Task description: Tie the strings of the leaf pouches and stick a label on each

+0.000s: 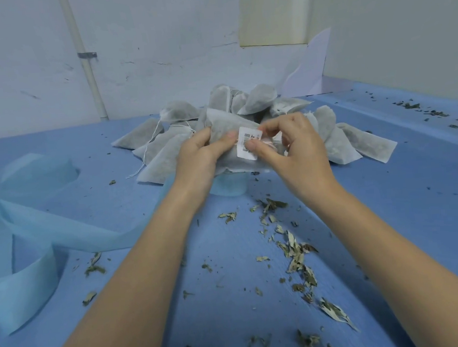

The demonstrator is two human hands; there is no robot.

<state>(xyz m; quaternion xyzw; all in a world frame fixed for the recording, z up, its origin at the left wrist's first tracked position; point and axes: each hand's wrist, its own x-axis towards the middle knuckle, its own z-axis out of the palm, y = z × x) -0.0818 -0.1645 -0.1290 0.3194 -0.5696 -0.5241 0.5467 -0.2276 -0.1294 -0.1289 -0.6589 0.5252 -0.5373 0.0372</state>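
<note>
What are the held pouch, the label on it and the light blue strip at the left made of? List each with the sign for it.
Held pouch: seemingly thin non-woven fabric, matte grey-white; dark contents show faintly through it.
Label: likely paper sticker, smooth white, printed with barcode lines; the left hand and right hand pinch it.
Light blue strip: probably non-woven fabric, matte, slightly translucent, lying in soft loops.

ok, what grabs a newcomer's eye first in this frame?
At centre, both hands hold a pouch while the left hand and right hand press a white barcode label onto it. Behind lies a pile of grey pouches; dried leaf bits litter the blue table near right.
</note>
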